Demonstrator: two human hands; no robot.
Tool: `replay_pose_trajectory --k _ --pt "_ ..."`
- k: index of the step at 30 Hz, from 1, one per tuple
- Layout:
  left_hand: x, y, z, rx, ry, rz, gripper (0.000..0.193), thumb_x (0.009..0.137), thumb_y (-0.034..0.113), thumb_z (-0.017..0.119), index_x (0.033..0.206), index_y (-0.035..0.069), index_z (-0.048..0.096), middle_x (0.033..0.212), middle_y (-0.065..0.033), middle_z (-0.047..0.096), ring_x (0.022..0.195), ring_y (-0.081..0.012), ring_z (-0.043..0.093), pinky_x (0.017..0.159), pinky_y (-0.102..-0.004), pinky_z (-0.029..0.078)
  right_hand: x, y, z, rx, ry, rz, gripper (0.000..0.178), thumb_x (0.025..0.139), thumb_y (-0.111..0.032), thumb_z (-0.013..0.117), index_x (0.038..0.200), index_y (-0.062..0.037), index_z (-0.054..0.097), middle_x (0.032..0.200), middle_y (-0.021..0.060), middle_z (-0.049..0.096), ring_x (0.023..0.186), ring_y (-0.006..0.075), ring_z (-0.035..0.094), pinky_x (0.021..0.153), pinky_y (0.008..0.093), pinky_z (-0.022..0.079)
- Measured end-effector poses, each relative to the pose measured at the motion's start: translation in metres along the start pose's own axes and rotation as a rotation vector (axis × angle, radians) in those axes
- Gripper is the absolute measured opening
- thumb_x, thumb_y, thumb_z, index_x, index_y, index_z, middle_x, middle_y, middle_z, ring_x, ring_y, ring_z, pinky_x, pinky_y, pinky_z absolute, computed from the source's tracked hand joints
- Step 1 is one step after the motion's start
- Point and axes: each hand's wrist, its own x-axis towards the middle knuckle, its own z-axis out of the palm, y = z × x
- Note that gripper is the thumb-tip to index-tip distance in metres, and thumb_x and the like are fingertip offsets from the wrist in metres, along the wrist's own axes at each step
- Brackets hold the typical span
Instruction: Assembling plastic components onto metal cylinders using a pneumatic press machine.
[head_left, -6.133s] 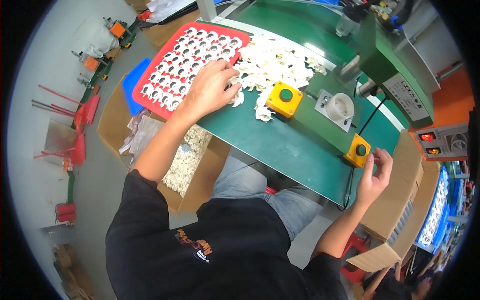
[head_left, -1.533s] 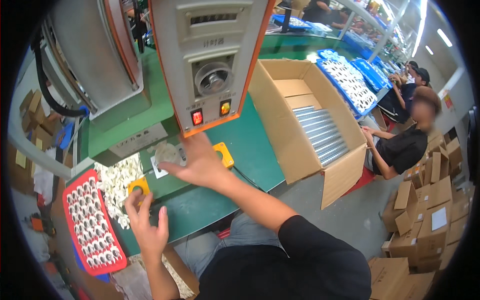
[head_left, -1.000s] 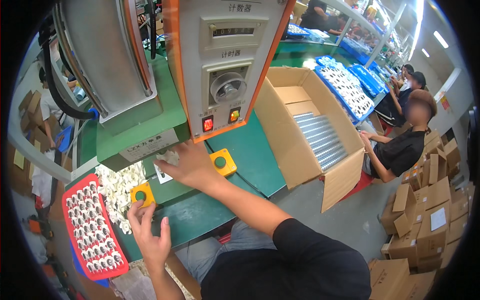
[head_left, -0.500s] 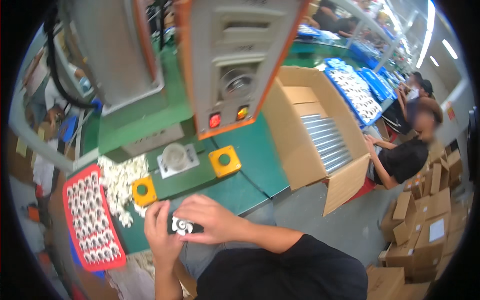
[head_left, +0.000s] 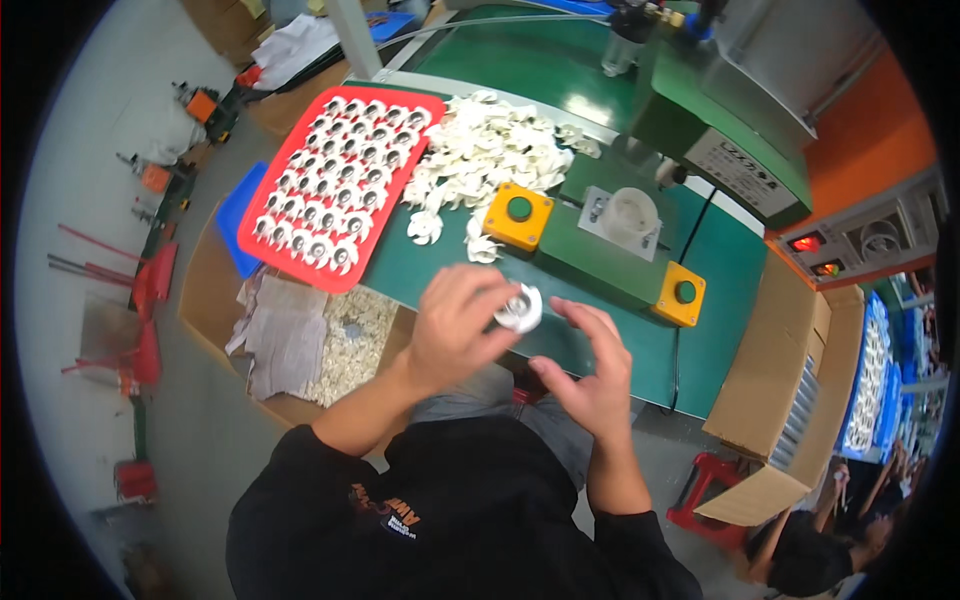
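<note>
My left hand pinches a small white bladed wheel between thumb and fingers, over the table's near edge. Beside it, my right hand is open, thumb and fingers apart and not touching the wheel. Beyond my left hand lies a loose pile of white bladed pieces. To the left, a red tray bears rows of similar white wheels with dark centres. A green press bed with a clear round cup stands ahead, between a left yellow button box and a right one.
The green press head and an orange-edged control box with lit switches stand at the right. An open carton holds metallic tubes. Below the table's left side, another carton holds beige bits and a cloth. A red stool and a co-worker are at lower right.
The view has swung left, bringing the whole tray and pile in. Both hands were on the wheel before; now my right hand has come off it and the left alone holds it.
</note>
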Motion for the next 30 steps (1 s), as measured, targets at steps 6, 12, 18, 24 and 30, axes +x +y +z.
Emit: replay_pose_trajectory --k 6,12,18,24,30 --pt "-0.015 -0.052 -0.018 0.257 0.061 -0.221 0.039 0.073 0.006 0.081 0.11 0.002 0.068 0.108 -0.0133 0.064 0.096 -0.0318 0.064 0.082 -0.0415 0.052 -0.016 0.013 -0.013 -0.016 0.038 0.009 0.048 0.075 -0.005 0.084 0.119 0.004 0.067 0.12 0.0198 0.072 0.11 0.0354 0.068 0.097 0.0415 0.052" --pt "-0.021 -0.057 -0.017 0.233 -0.049 -0.223 0.027 0.08 0.006 0.079 0.106 0.002 0.071 0.108 -0.0123 0.065 0.094 -0.0322 0.065 0.081 -0.0415 0.053 -0.03 0.023 -0.019 -0.064 0.024 0.062 0.041 0.077 -0.004 0.082 0.115 0.0044 0.069 0.118 0.0195 0.073 0.109 0.0353 0.069 0.097 0.0408 0.053" --pt "-0.033 -0.071 -0.025 0.334 0.014 -0.253 0.023 0.079 0.003 0.077 0.101 0.005 0.073 0.1 -0.0116 0.065 0.093 -0.0312 0.064 0.08 -0.0412 0.053 -0.04 0.028 -0.019 -0.087 -0.022 0.162 0.037 0.083 -0.006 0.078 0.117 0.0037 0.069 0.119 0.019 0.072 0.112 0.0325 0.068 0.101 0.0396 0.051" --pt "-0.022 -0.075 -0.004 0.302 0.112 -0.327 0.021 0.083 0.015 0.078 0.1 0.006 0.071 0.096 -0.008 0.062 0.09 -0.0264 0.065 0.076 -0.0381 0.053 -0.071 0.034 -0.026 0.078 0.073 0.302 0.032 0.094 0.0 0.064 0.125 0.0083 0.062 0.129 0.0225 0.066 0.122 0.0307 0.063 0.109 0.0429 0.048" --pt "-0.081 -0.045 -0.032 0.182 0.273 -0.292 0.016 0.082 0.009 0.077 0.097 0.006 0.071 0.093 -0.0075 0.062 0.077 -0.026 0.066 0.067 -0.0372 0.055 -0.068 0.025 -0.018 0.089 -0.04 0.262 0.032 0.099 -0.008 0.063 0.127 0.0086 0.061 0.129 0.0241 0.064 0.123 0.0323 0.063 0.11 0.0459 0.048"
